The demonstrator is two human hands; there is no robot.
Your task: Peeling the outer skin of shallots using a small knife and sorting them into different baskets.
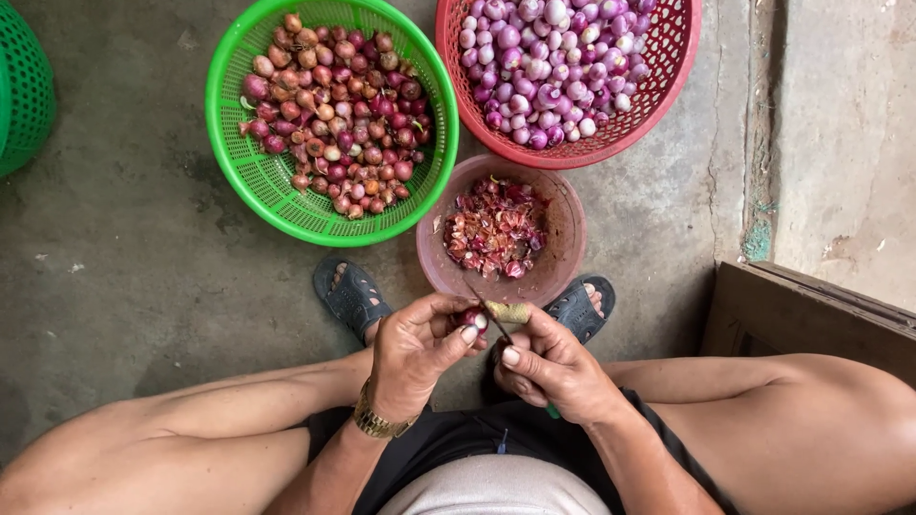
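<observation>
1. At the far left edge, part of one green basket [21,86] shows; what it holds cannot be seen.
2. A second green basket [258,176], round and meshed, stands on the concrete floor [124,248] and holds a heap of unpeeled shallots [334,114], brownish red, too many to count.
3. Two dark sandals show below the baskets: the left sandal [351,298] beside the green basket's lower rim, the right sandal [579,310] partly under the bowl's edge.
4. The left hand [410,353], with one gold wristwatch [377,420], has its fingers closed around a single shallot [471,319], thumb pressed on top. That shallot sits between both hands, just below the bowl.
5. One brown plastic bowl [563,257] holds a pile of reddish skins [494,229].
6. The right hand [553,367] is curled tight on one small knife [489,310], whose blade touches the held shallot.
7. One red basket [658,86] at the top holds peeled shallots [549,62], pale purple, beyond counting.
8. At the right, one wooden board [811,315] lies beside the knee.
</observation>
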